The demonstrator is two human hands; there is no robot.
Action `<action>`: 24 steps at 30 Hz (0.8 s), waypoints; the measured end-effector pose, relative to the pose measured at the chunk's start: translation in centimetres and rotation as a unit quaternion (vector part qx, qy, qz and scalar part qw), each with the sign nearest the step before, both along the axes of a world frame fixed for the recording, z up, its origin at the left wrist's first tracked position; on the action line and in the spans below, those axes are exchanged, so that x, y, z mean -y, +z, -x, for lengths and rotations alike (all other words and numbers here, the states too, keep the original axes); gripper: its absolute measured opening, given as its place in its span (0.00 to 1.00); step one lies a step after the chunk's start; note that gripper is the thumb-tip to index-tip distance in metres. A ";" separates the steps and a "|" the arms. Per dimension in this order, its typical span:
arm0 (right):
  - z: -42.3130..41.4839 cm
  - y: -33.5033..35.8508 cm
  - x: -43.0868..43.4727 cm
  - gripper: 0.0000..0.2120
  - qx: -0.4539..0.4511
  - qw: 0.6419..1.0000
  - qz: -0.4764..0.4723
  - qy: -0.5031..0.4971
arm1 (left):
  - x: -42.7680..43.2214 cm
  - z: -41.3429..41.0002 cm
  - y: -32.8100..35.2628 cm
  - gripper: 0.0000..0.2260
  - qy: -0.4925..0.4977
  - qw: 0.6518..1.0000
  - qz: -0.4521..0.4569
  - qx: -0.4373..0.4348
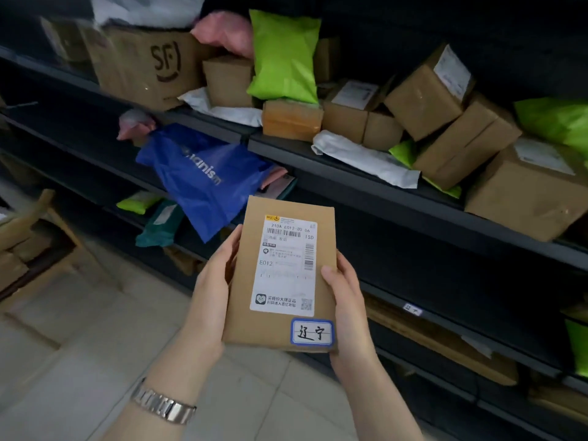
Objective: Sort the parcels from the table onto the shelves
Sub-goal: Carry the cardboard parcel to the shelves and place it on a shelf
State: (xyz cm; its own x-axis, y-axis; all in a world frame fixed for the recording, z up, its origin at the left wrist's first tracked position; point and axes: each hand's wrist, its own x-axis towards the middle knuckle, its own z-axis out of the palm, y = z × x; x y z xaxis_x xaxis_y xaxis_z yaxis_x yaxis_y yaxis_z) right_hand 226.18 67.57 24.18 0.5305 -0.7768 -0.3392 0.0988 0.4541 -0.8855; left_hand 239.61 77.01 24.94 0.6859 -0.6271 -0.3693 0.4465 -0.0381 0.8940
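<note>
I hold a flat brown cardboard parcel (pixel 251 300) upright in front of me, label side up. It carries a white shipping label and a small blue-edged sticker with handwriting at its lower right corner. My left hand (pixel 211 281) grips its left edge, and a metal watch sits on that wrist. My right hand (pixel 345 291) grips its right edge, thumb on the front face. The dark metal shelves (pixel 366 183) stand right behind the parcel, running from upper left to lower right.
The upper shelf is crowded with cardboard boxes (pixel 426 97), a green mailer (pixel 286 55), pink and white bags and a large SF box (pixel 149 65). A blue bag (pixel 203 183) hangs off the shelf below. A wooden chair (pixel 47 237) with boxes stands at left on the tiled floor.
</note>
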 end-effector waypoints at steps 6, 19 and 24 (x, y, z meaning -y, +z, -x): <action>-3.2 -2.4 1.8 0.12 -0.038 0.995 -0.014 -0.095 | 4.2 -4.8 -2.5 0.07 -0.017 0.999 -0.027 0.038; -5.2 -13.4 19.1 0.23 -0.132 0.972 -0.102 -0.163 | 22.1 -7.5 -12.9 0.25 -0.237 0.961 -0.142 -0.012; -7.1 -17.8 25.5 0.22 -0.153 0.972 -0.107 -0.145 | 27.4 -9.7 -14.7 0.30 -0.252 0.957 -0.142 -0.014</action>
State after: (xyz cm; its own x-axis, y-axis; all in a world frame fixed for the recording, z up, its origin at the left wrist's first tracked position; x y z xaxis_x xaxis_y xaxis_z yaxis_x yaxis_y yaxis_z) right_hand 233.31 42.10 6.38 0.1487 -0.7734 -0.6162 -0.0026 0.6229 -0.7823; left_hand 249.32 49.64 10.20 0.3106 -0.7475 -0.5871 0.3304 -0.4943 0.8041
